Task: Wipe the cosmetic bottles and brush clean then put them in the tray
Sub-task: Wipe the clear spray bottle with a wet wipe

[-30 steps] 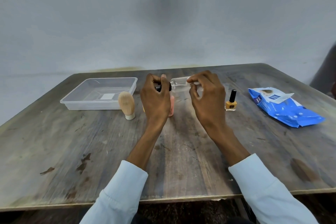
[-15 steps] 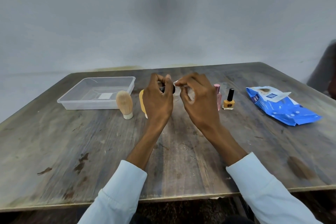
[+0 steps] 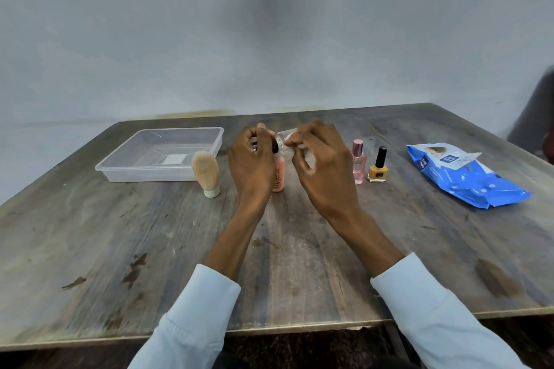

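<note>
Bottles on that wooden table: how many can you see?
4. A clear bottle with a black cap is held in the left hand; a peach bottle stands behind it; a pink bottle and a yellow nail-polish bottle stand right. Hands may hide others.

Peach bottle (image 3: 278, 172), yellow bottle (image 3: 377, 172), seemingly white-dotted blue pack (image 3: 467, 180)

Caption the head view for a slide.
Both hands wipe a clear bottle above the table, tray empty.
</note>
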